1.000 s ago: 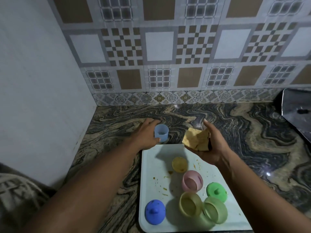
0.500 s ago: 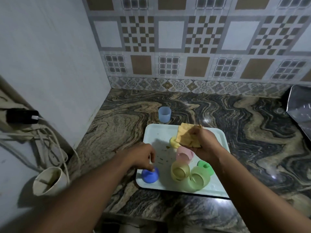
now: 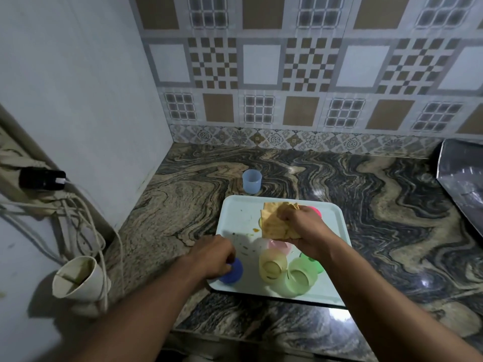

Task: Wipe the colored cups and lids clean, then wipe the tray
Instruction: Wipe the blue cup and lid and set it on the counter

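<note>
Head: left hand (image 3: pixel 214 254) (closed) on blue lid (image 3: pixel 232 273)

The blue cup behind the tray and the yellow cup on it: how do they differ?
The blue cup stands upright on the counter, off the tray; the yellow cup lies tipped on the tray, its mouth facing the camera. The blue cup stands alone; the yellow cup sits beside a green cup. Both look like small translucent cups.
</note>
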`<action>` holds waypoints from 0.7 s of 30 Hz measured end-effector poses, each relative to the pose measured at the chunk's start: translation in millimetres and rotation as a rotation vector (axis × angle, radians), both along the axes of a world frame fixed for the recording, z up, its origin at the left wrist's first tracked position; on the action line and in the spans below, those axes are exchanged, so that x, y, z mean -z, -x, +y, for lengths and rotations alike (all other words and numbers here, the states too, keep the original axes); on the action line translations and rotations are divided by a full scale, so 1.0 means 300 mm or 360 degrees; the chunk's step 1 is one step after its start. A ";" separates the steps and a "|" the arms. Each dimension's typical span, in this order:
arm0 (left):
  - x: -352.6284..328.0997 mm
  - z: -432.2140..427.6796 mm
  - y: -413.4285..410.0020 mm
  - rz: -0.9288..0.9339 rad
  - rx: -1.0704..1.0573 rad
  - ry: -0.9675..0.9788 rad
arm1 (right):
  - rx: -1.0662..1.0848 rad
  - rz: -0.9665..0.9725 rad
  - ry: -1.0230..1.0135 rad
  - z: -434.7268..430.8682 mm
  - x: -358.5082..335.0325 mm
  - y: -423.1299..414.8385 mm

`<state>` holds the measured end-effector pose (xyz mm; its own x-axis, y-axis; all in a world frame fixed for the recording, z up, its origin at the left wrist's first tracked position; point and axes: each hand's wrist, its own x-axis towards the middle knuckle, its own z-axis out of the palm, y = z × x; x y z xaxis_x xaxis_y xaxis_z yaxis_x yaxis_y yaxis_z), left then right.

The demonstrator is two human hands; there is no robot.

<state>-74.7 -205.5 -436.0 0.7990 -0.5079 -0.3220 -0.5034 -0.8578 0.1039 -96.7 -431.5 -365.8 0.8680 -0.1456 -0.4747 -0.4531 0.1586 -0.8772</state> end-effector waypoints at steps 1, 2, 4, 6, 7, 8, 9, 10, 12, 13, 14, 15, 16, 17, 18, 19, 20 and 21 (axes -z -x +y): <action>0.002 -0.002 -0.005 -0.0003 -0.0016 0.0026 | -0.0027 -0.0014 0.0016 0.004 -0.001 -0.006; 0.001 -0.004 -0.011 -0.0020 -0.0040 0.0077 | -0.0052 -0.0034 0.0052 0.005 0.004 -0.012; -0.028 -0.004 -0.052 -0.0120 -0.0081 0.0205 | -0.0122 -0.0129 0.0187 0.009 0.004 -0.032; -0.087 -0.006 -0.112 -0.0257 -0.0100 0.0363 | -0.0246 -0.0341 0.0481 0.023 -0.004 -0.056; -0.123 -0.008 -0.148 -0.0327 -0.0100 0.0456 | -0.0329 -0.0483 0.0714 0.030 -0.003 -0.076; -0.161 -0.013 -0.179 -0.0395 -0.0094 0.0538 | -0.0397 -0.0634 0.0952 0.037 -0.001 -0.093; -0.198 -0.021 -0.208 -0.0460 -0.0086 0.0599 | -0.0446 -0.0785 0.1173 0.044 0.005 -0.110; -0.234 -0.033 -0.237 -0.0527 -0.0066 0.0651 | -0.0448 -0.0927 0.1357 0.051 0.011 -0.134; -0.288 -0.062 -0.278 -0.0655 -0.0003 0.0742 | -0.0406 -0.1179 0.1600 0.072 0.013 -0.161; -0.311 -0.076 -0.296 -0.0722 0.0033 0.0791 | -0.0384 -0.1292 0.1692 0.083 0.013 -0.173; -0.326 -0.086 -0.313 -0.0794 0.0072 0.0834 | -0.0366 -0.1380 0.1782 0.089 0.022 -0.185; -0.337 -0.095 -0.334 -0.0875 0.0124 0.0863 | -0.0357 -0.1460 0.1869 0.090 0.034 -0.201; -0.339 -0.099 -0.353 -0.0939 0.0175 0.0873 | -0.0367 -0.1520 0.1925 0.088 0.043 -0.215; -0.336 -0.101 -0.369 -0.0977 0.0214 0.0865 | -0.0393 -0.1549 0.1954 0.081 0.051 -0.227; -0.330 -0.100 -0.385 -0.1005 0.0236 0.0847 | -0.0410 -0.1590 0.1980 0.070 0.057 -0.240; -0.321 -0.096 -0.400 -0.1030 0.0244 0.0835 | -0.0443 -0.1620 0.1994 0.057 0.057 -0.248; -0.312 -0.090 -0.413 -0.1060 0.0232 0.0852 | -0.0479 -0.1633 0.1982 0.045 0.055 -0.252; -0.305 -0.084 -0.435 -0.1082 0.0198 0.0900 | -0.0464 -0.1614 0.1935 0.034 0.057 -0.258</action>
